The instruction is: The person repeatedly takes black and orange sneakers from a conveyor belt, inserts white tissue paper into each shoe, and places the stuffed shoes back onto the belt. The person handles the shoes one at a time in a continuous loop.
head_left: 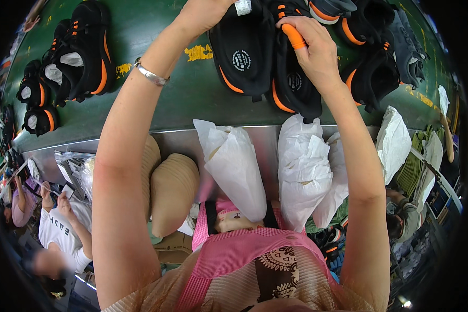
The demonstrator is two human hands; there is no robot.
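Two black shoes with orange trim lie side by side on the green work surface, their openings facing me. My right hand [313, 49], with an orange finger cot on its thumb, is closed on the upper of the right shoe [295, 83]. The thumb reaches over the opening's edge. At the top edge, my left hand [205, 11] touches the left shoe [242, 49] beside a white label on its tongue. The frame cuts off most of that hand's fingers, so its grip is hidden. Inside both shoes, dark insoles bear a round pale print.
More black-and-orange shoes [86, 52] stand left, some stuffed with white paper; others [374, 73] stand right. Along the near metal edge [265, 151] are white paper-wrapped forms [234, 166] and beige ridged forms [176, 187]. Co-workers [70, 223] are at both sides.
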